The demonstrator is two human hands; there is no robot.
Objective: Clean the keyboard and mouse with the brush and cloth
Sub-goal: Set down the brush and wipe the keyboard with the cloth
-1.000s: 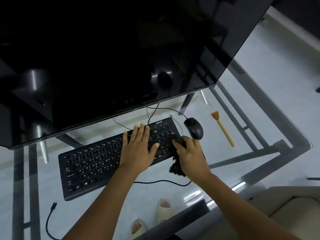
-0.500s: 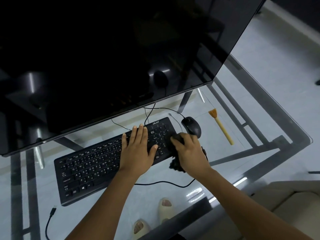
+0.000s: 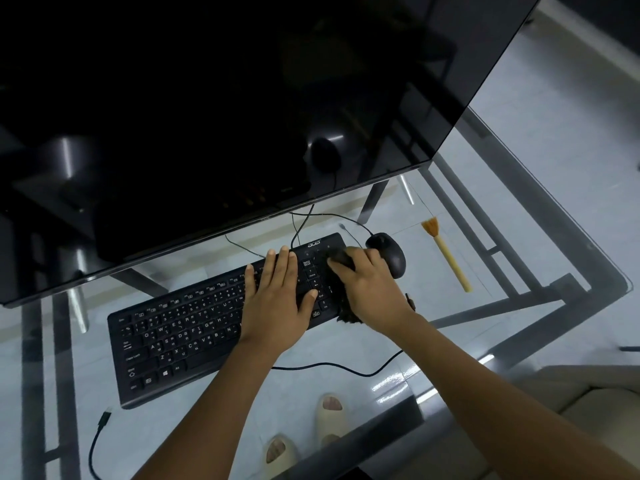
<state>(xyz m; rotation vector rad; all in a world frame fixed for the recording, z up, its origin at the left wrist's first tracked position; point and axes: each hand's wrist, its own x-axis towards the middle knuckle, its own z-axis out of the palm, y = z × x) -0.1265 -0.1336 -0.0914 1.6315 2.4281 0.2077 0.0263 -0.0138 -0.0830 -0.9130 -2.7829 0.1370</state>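
A black keyboard [image 3: 180, 334] lies slanted on the glass desk. My left hand [image 3: 277, 299] rests flat on its right half, fingers apart, holding it down. My right hand [image 3: 370, 285] presses a dark cloth [image 3: 346, 315] onto the number pad at the keyboard's right end; the cloth shows at my fingertips and under my wrist. A black mouse [image 3: 389, 252] sits just right of my right hand, touching or nearly touching it. The brush [image 3: 448, 258], with a pale wooden handle and orange bristles, lies alone on the glass farther right.
A large dark monitor [image 3: 225, 116] overhangs the back of the desk. Cables [image 3: 332, 367] run behind and in front of the keyboard, and a loose plug [image 3: 104, 419] lies front left. The glass desk edge [image 3: 616, 282] is at right. Sandalled feet show through the glass.
My right hand with the cloth has slid up the number pad toward the keyboard's far right corner, closer to the mouse. My left hand has stayed flat on the keys.
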